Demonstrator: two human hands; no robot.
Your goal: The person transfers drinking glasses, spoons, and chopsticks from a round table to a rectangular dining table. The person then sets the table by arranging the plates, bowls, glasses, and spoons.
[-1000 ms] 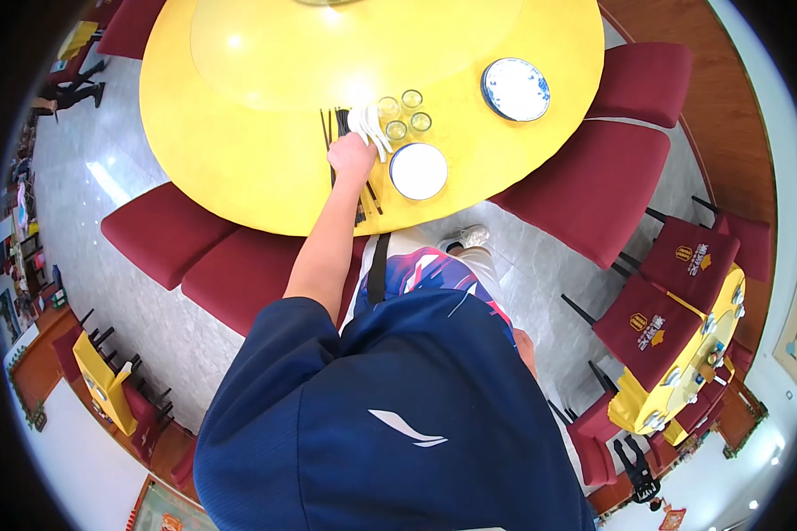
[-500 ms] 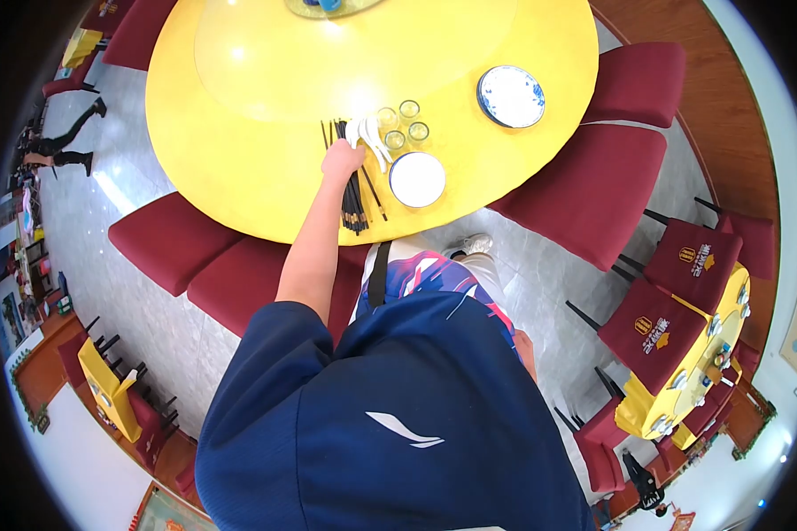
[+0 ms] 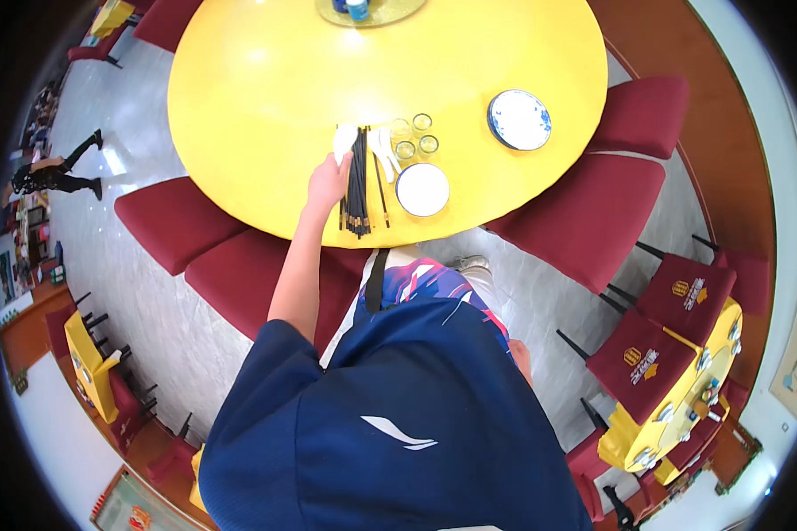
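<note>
My left hand (image 3: 329,181) is closed on a white spoon (image 3: 344,142), held over the upper ends of the black chopsticks (image 3: 358,190) on the yellow table (image 3: 266,168). More white spoons (image 3: 383,155) lie just right of the bundle, with a single chopstick beside them. Several clear glasses (image 3: 405,150) stand further right, above a white plate (image 3: 422,190). My right hand (image 3: 521,358) hangs low by my side, mostly behind the shirt, its fingers unclear.
Blue-patterned plates (image 3: 519,120) are stacked at the table's right. Blue items (image 3: 357,9) stand at its far middle. Dark red chairs (image 3: 173,221) surround the table. A person (image 3: 58,175) is at the far left. Another laid table (image 3: 682,416) is at the lower right.
My left hand has moved left across the chopsticks, carrying a spoon away from the other spoons. The whole view has shifted slightly. The person at the far left has moved.
</note>
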